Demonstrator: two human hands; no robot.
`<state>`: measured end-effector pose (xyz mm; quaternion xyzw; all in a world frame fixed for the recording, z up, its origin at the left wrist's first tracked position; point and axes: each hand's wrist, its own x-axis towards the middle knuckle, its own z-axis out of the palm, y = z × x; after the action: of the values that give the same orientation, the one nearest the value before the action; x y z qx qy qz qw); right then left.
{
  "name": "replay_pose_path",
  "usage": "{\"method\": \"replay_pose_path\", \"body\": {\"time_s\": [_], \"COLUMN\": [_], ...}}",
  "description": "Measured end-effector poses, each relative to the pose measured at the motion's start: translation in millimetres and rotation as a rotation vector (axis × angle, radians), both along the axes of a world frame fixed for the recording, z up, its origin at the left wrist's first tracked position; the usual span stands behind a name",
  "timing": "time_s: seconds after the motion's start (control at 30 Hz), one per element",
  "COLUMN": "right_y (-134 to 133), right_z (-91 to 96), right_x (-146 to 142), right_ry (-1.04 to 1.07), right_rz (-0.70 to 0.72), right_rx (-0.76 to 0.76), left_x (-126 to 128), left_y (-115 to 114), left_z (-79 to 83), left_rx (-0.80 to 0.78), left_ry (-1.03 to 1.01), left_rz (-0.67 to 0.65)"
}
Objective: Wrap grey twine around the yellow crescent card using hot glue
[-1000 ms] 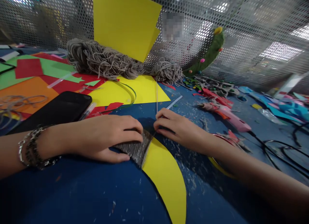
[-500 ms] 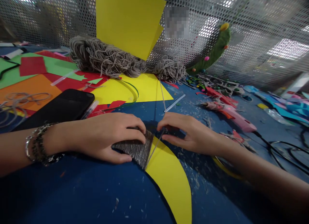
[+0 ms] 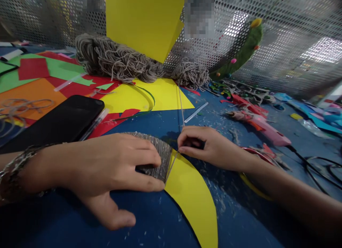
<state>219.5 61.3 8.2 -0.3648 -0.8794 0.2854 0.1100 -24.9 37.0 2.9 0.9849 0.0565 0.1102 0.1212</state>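
A yellow crescent-shaped paper cutout (image 3: 196,191) lies on the blue table, its far part wound with close rows of grey yarn (image 3: 165,157). My left hand (image 3: 114,169) rests over the wound part, thumb spread away and a fingertip at the near edge of the last rows. My right hand (image 3: 201,143) pinches a strand of grey yarn (image 3: 173,164) between thumb and forefinger, just above the cutout. From there the strand runs down to the cutout's near edge, and its other end leads back to a small yarn heap (image 3: 191,75). The cutout's far end is hidden under my left hand.
A black phone (image 3: 66,116) lies at left beside coloured paper sheets (image 3: 34,94). A large yarn skein (image 3: 114,59) sits at the back before a perforated metal screen (image 3: 224,13). At right are a pink glue gun (image 3: 264,127), its black cord and a glue stick (image 3: 196,112).
My left hand has moved nearer and its thumb has swung off the cutout, with a finger now at the wrapping's near edge. My right hand still holds the yarn, its fingers closed tighter.
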Motion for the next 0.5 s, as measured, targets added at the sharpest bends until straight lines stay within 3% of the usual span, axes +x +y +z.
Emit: {"method": "replay_pose_path", "body": {"time_s": [0.23, 0.5], "right_y": [1.8, -0.7], "right_z": [-0.8, -5.8], "right_x": [-0.4, -3.3], "right_ry": [-0.006, -0.012], "right_rz": [0.001, -0.033], "right_rx": [-0.008, 0.083], "left_x": [-1.4, 0.1], "left_y": [-1.7, -0.3], "left_z": [0.6, -1.4], "left_rx": [-0.008, -0.009], "left_ry": [0.01, -0.001], "left_rz": [0.008, 0.004]}}
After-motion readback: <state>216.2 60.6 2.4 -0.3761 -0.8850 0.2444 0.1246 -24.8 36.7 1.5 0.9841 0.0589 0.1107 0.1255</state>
